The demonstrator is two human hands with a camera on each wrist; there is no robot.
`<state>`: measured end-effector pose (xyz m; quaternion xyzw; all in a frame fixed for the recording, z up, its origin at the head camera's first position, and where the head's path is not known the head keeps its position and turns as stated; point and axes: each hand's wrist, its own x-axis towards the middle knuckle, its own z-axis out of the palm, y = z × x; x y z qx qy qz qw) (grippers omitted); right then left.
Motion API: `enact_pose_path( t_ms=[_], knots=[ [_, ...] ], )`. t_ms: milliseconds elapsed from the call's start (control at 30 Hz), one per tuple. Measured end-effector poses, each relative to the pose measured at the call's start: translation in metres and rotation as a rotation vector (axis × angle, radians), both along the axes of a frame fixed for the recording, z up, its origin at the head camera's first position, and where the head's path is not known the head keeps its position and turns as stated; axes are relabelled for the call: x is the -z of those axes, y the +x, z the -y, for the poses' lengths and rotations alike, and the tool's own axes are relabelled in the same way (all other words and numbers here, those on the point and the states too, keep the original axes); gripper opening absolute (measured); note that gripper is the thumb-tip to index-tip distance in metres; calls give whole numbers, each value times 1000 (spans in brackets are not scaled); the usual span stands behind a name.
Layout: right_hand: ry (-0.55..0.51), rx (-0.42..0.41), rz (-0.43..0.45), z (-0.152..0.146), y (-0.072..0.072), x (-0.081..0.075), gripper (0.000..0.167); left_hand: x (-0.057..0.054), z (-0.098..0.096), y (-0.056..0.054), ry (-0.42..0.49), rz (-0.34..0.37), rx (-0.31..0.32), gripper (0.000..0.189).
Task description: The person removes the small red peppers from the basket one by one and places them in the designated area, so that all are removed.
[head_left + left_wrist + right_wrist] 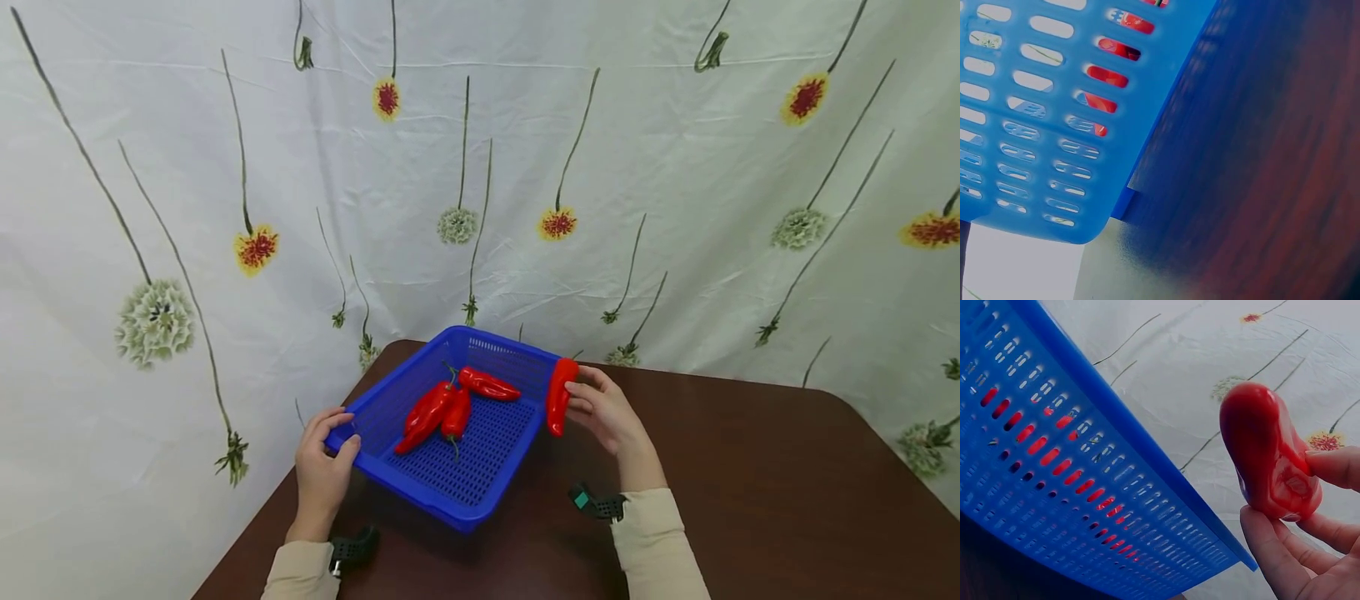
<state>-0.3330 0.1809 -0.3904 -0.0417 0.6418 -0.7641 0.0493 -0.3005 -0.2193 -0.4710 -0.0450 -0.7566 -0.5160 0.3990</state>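
A blue plastic basket (pixel 450 500) with slotted walls rests on the dark table. My left hand (pixel 322 467) grips its left corner, thumb and fingers at the rim; the left wrist view shows the slotted wall but not the fingers. My right hand (pixel 607 417) holds a red pepper (pixel 559 396) between thumb and fingers, just by the basket's right rim. Close up in the right wrist view, that glossy pepper (pixel 1260 450) stands out to the right of the basket wall (pixel 1110 419). Inside the basket lie more red peppers (pixel 429 410) with green stems, grouped toward the left and back.
The dark brown table (pixel 772 483) extends to the right of the basket. Behind it hangs a white cloth (pixel 675 150) printed with flowers. A black band (pixel 600 504) with a camera is on each wrist.
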Motion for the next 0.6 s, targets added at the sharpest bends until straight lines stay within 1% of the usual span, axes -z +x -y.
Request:
enact_pose_path(
  t_ms=[133, 367, 600],
  knots=[
    [4, 15, -8, -6, 0, -1, 57, -1, -1, -1, 6, -1, 6, 27],
    [1, 35, -9, -16, 0, 0, 59, -1, -2, 1, 2, 6, 1, 28],
    [7, 78, -8, -24, 1, 2, 61, -3, -3, 2, 0, 4, 6, 28]
  ],
)
